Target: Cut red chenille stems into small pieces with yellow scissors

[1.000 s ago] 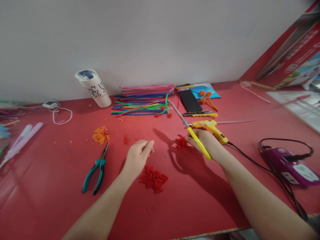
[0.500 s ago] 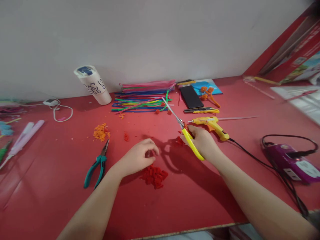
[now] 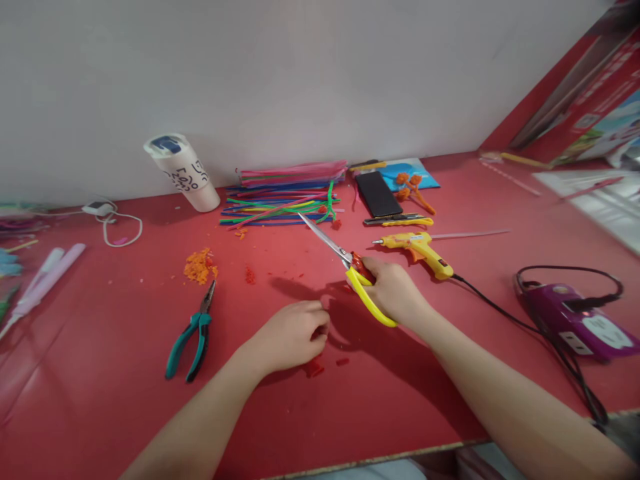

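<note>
1. Since half a second ago, the left hand (image 3: 297, 337) has moved right over the red pieces (image 3: 315, 368), and the scissors (image 3: 327, 239) have swung further left.
2. Behind everything rises a pale grey wall (image 3: 300, 80).
3. Red and glossy, the tabletop (image 3: 125, 413) carries fuzzy sticks (image 3: 280, 200) along the back, a cup (image 3: 187, 180) left of them, a yellow glue gun (image 3: 417, 252) to the right, and pliers (image 3: 203, 320) near the left forearm.
4. Curled low, the left hand hides most of the red pieces, a few showing just below it; I cannot tell whether it pinches any. Fingers kept low and loose should stop small bits scattering.
5. Wrapped around the scissors' yellow handle, the right hand (image 3: 387, 287) has red bits by its fingers; whether those are pinched is unclear. Keeping the blades pointed away from the left hand seems safest.
6. Orange crumbs (image 3: 200, 265) lie beyond the pliers' tip.
</note>
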A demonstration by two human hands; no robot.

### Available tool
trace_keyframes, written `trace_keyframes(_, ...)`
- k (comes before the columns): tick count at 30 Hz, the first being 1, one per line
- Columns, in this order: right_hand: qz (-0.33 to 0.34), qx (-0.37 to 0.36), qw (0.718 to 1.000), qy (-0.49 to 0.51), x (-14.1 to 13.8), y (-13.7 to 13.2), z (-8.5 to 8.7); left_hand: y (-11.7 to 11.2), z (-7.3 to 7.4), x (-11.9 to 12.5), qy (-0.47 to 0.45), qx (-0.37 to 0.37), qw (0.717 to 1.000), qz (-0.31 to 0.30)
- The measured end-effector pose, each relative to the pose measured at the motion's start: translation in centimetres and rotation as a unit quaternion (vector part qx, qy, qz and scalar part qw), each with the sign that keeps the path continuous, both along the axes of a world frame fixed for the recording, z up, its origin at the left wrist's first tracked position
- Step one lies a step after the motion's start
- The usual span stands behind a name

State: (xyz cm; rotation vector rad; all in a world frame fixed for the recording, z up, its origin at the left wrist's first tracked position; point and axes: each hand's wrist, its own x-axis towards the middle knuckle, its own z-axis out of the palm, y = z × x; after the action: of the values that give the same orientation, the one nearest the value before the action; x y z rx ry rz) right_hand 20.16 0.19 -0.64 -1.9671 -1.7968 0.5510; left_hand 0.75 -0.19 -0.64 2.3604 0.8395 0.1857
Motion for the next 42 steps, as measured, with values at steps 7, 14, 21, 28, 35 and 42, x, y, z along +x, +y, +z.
trace_keyframes(7,0.002,-0.003,1.0,0.014,-0.1,-0.2,0.2,0.2,0.4,-0.3,-0.066,-0.123,0.988,0.069)
trace_keyframes(14,0.005,-0.003,1.0,0.023,-0.1,-0.1,0.2,0.5,0.8,-0.4,-0.108,-0.254,0.959,0.066)
trace_keyframes(21,0.076,-0.058,0.976,0.196,-0.5,-0.7,0.7,1.0,-0.1,-0.2,-0.243,-0.428,0.85,0.188)
trace_keyframes(28,0.174,-0.122,0.937,0.277,-2.2,-1.8,0.7,1.0,-0.1,0.1,-0.301,-0.502,0.778,0.228)
trace_keyframes(35,0.136,-0.086,0.958,0.236,-3.2,-2.1,-0.1,0.9,-0.4,0.2,-0.302,-0.479,0.792,0.229)
trace_keyframes(42,0.113,-0.127,0.931,0.322,-2.1,-1.7,0.3,0.9,-0.1,-0.2,-0.185,-0.303,0.919,0.171)
